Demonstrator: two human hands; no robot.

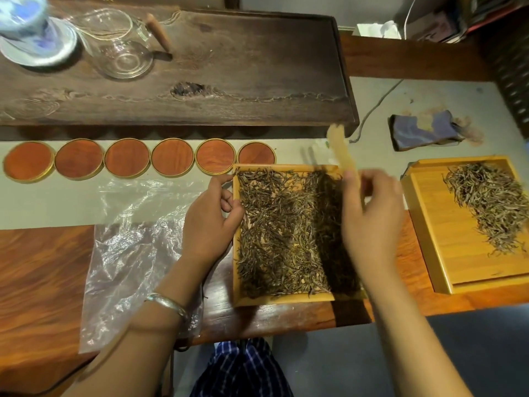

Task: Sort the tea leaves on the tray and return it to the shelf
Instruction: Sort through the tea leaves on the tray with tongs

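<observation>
The tray [283,300] of tea leaves [283,233] is lying on the wooden table [43,267] directly in front of the person, its long axis running away from them toward the dark tea board [229,67], its far short edge just beside the row of round coasters [128,161]. The left hand [210,222] is resting against the tray's left rim near the far corner, fingers curled and thumb hooking over the edge. The right hand [372,219] is hovering over the tray's right side, blurred, its fingers pinching a pale flat scoop [342,150] that is pointing up and away toward the board. A bangle [169,303] is sitting on the left wrist. A crumpled clear plastic bag [134,253] is lying just left of the tray, under the left forearm. To the right, well apart, a second wooden tray [446,253] is holding a lighter pile of leaves [492,204]. A glass pitcher [120,47] and a blue-and-white cup [28,27] are standing on the board's far left.
</observation>
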